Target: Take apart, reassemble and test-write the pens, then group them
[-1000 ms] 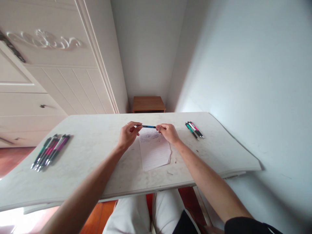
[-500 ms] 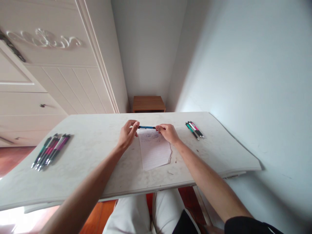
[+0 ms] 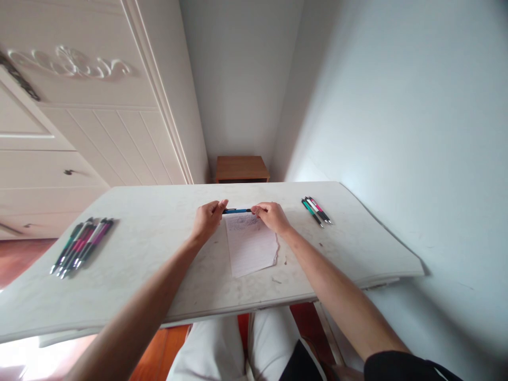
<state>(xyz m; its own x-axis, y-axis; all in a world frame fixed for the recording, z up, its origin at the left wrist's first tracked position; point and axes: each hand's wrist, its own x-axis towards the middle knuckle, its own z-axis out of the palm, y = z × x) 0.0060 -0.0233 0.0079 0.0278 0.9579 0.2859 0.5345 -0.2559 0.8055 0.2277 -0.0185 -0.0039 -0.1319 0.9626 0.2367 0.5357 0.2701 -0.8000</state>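
A blue pen (image 3: 237, 210) with a dark grip section is held level between both hands, just above the far edge of a lined paper sheet (image 3: 252, 251). My left hand (image 3: 209, 218) is closed on the pen's left end, its fingers curled in. At the other end, my right hand (image 3: 271, 216) pinches the dark part between thumb and fingers. Dark scribbles cover the top of the paper, and its right edge is torn. Both tips of the pen are hidden by my fingers.
Several pens (image 3: 82, 246) in green, white, pink and purple lie grouped on the left of the white table (image 3: 159, 206). At the right lie green, white and pink pens (image 3: 316, 211). A wall (image 3: 397, 132) borders the right side; a wooden stand (image 3: 242, 168) is behind.
My left hand's fingers have curled in more around the pen's end. The pen has turned, with its clip now on the upper side, and sits slightly lower.
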